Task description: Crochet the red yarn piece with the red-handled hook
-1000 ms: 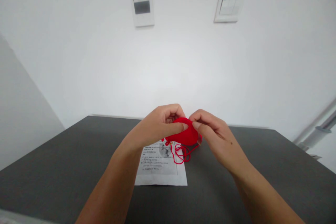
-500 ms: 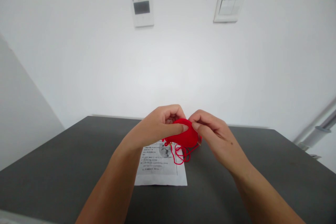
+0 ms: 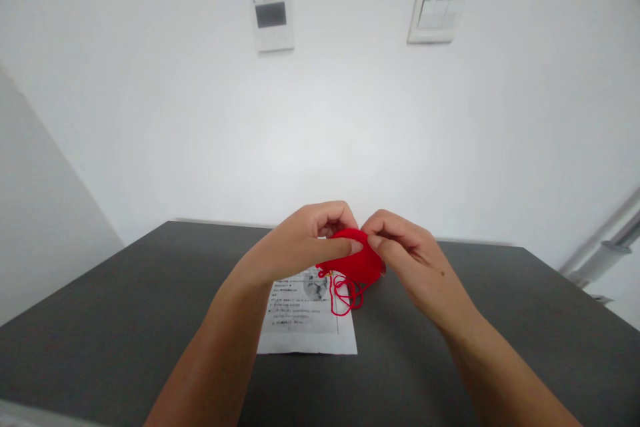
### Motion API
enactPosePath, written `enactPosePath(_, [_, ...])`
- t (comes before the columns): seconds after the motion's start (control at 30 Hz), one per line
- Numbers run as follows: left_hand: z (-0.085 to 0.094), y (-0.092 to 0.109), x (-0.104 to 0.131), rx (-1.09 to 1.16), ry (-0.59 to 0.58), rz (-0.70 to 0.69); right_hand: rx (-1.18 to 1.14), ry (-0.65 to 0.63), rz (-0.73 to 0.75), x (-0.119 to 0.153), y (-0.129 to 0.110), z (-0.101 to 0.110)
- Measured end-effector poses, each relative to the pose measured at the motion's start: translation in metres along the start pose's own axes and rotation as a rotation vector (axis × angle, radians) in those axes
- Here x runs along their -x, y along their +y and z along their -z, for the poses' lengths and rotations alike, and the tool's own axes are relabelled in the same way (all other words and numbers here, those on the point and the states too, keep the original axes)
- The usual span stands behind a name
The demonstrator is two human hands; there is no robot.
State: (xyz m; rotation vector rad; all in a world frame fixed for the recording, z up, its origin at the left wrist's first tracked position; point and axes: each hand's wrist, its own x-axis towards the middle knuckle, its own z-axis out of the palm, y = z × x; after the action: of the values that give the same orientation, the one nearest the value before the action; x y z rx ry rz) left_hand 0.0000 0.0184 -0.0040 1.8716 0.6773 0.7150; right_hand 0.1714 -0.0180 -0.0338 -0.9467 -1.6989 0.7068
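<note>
Both hands are on a small red cloth pouch (image 3: 359,268) held just above the table. My left hand (image 3: 313,237) pinches its upper left edge, with the thumb lying across the front and the other fingers behind. At the upper right edge, my right hand (image 3: 407,252) grips the cloth between thumb and fingers. A thin red cord (image 3: 341,314) hangs in loose loops below the pouch, with a small gold-coloured spot near its left end. Under it lies a printed sheet of paper (image 3: 313,341), partly covered by the left hand and pouch.
The dark grey table (image 3: 165,293) reaches back to a white wall (image 3: 320,127). A small panel with a dark screen (image 3: 271,15) and a white light switch (image 3: 437,13) are on the wall. Grey pipes (image 3: 607,257) stand beyond the table's right side.
The pouch and my left hand have shifted slightly right. The cord's left part moved with them, and its gold-coloured piece at the right is no longer visible. My right hand has barely moved.
</note>
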Motion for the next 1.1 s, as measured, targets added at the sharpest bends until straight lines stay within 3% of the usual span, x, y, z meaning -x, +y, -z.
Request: enactPosePath(1.1, [-0.0011,0.0027,-0.0008,-0.122,0.030,0.005,0.064,-0.003,-0.019,-0.0013,-0.0021,-0.0018])
